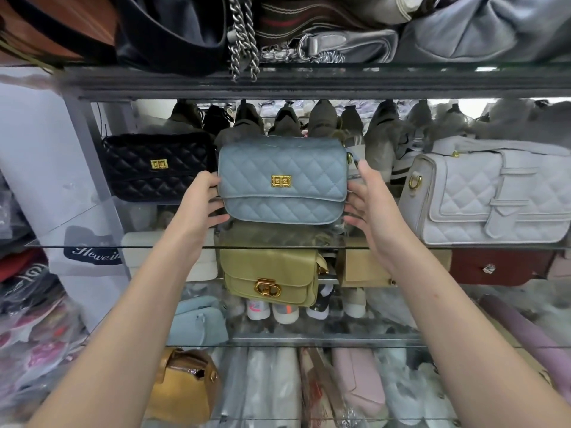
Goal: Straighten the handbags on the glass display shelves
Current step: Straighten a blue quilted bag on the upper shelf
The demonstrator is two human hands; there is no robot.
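The blue bag (pixel 281 180) sits upright over the glass shelf (pixel 309 247), clasp forward. The left hand (pixel 200 202) grips its left end and the right hand (pixel 370 205) its right end, thumbs above and fingers below. Set the base flat, square the front, and keep even gaps to the black bag (pixel 157 166) at left and the white bag (pixel 491 193) at right. Base contact cannot be told, and the strap behind is mostly hidden.

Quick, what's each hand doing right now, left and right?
Left hand: grips the blue quilted bag at its left edge.
Right hand: holds the same bag's right edge.
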